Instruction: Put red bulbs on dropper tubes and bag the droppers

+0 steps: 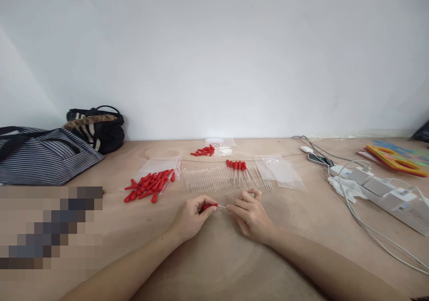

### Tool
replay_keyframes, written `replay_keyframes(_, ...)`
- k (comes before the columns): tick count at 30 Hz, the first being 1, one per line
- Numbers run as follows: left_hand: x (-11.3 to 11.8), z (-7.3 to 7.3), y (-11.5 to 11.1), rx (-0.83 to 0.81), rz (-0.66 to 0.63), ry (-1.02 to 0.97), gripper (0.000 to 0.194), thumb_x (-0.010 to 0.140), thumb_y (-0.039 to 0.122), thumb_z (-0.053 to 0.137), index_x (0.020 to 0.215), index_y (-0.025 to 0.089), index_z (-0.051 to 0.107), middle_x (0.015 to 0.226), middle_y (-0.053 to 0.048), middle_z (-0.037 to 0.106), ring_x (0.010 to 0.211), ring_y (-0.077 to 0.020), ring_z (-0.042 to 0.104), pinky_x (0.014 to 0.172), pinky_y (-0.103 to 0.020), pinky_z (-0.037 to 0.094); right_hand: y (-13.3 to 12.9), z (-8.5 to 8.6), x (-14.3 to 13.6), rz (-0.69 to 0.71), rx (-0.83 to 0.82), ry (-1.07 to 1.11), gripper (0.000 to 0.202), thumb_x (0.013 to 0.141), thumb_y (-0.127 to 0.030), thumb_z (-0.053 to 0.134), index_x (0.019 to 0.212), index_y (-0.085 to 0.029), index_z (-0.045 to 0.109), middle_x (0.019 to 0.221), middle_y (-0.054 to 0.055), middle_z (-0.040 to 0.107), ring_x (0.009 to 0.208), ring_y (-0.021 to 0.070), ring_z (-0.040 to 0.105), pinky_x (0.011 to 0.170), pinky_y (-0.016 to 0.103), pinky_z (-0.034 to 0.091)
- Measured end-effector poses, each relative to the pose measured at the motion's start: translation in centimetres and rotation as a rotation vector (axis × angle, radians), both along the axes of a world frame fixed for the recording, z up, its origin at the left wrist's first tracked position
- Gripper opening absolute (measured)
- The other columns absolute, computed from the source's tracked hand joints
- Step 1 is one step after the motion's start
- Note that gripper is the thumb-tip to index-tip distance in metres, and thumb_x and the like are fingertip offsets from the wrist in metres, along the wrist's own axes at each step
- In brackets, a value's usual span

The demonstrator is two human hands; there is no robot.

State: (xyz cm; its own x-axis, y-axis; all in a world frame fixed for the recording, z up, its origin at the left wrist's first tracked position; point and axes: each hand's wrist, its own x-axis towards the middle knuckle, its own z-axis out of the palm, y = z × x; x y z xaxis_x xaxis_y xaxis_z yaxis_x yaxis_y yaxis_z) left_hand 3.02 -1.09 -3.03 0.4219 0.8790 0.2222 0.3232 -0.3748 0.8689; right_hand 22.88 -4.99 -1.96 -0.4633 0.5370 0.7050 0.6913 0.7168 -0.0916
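Observation:
My left hand (194, 218) is closed around a red rubber dropper bulb (209, 206), its mouth facing right. From that mouth a thin clear dropper tube (221, 207) runs across to my right hand (250, 215), which pinches it in its fingertips. How deep the tube sits in the bulb, I cannot tell. Beyond my hands lies a row of loose clear tubes (206, 179). At the row's right part, several droppers with red bulbs fitted (238, 166) lie side by side. To the left is a pile of loose red bulbs (147, 185).
Plastic bags (281, 172) lie right of the tubes. Farther back are a few small red bulbs (203, 150) and thin tubes (224, 150). A power strip (395, 202) with chargers and white cables occupies the right side. A striped bag (50, 155) and black bag (112, 133) stand left.

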Motion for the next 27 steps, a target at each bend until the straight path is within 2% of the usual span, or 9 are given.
replay_keyframes(8,-0.14,-0.06,-0.27,0.009,-0.016,0.06,0.017,0.076,0.031,0.056,0.083,0.016,0.063,0.073,-0.002,0.066,0.067,-0.0151,0.059,0.063,-0.026,0.047,0.22,0.42,0.43,-0.036,-0.042,-0.077,0.024,0.076,-0.008,0.039,0.076,-0.019,0.06,0.058,-0.001,0.053,0.07,0.0137,0.043,0.077,0.036,0.019)
replay_keyframes(19,0.14,0.55,-0.67,0.048,-0.008,0.105,0.016,0.073,0.029,0.058,0.079,0.016,0.065,0.069,-0.002,0.066,0.063,-0.0144,0.058,0.06,-0.025,0.046,0.39,0.34,-0.03,0.013,-0.026,-0.022,0.024,0.076,-0.008,0.039,0.078,-0.019,0.061,0.058,0.0,0.054,0.068,0.014,0.043,0.074,0.036,0.02)
replay_keyframes(27,0.21,0.77,-0.75,0.071,-0.002,0.121,0.015,0.072,0.028,0.06,0.078,0.016,0.066,0.069,-0.001,0.067,0.063,-0.0144,0.058,0.06,-0.025,0.047,0.48,0.08,-0.16,-0.013,-0.053,-0.06,0.023,0.074,-0.009,0.043,0.082,-0.02,0.062,0.059,-0.001,0.055,0.069,0.0132,0.043,0.075,0.035,0.021)
